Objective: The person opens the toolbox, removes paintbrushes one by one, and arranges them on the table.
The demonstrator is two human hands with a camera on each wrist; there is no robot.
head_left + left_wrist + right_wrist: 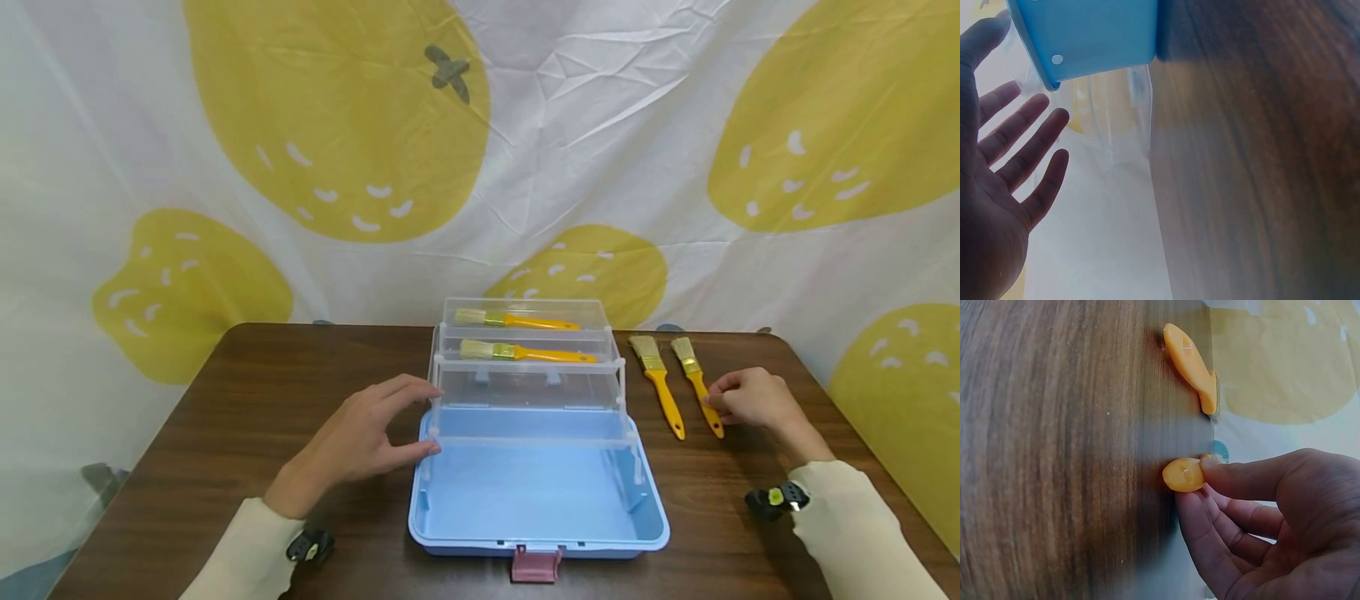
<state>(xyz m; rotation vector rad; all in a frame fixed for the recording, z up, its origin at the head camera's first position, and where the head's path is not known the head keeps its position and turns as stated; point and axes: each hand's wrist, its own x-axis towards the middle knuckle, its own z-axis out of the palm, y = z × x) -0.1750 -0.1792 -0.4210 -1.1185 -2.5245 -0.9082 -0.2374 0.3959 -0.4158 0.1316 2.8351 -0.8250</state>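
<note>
With thumb and fingers, my right hand (pixel 753 398) pinches the handle of the rightmost paintbrush (pixel 696 379); the right wrist view shows the yellow handle end (pixel 1184 475) between them. Just left of it, another paintbrush (pixel 658 383) lies on the table. My left hand (pixel 360 429) is beside the left side of the blue toolbox (pixel 540 500), fingers spread; whether the fingertips touch it I cannot tell. The toolbox stands open with clear tiered trays raised. One paintbrush (pixel 525 352) lies in the lower visible tier, and another paintbrush (pixel 517 320) lies in the tier behind it.
The dark wooden table (pixel 285 383) carries everything. A pink latch (pixel 536 565) hangs at the toolbox front. Behind the table hangs a white cloth (pixel 600 150) with yellow fruit shapes.
</note>
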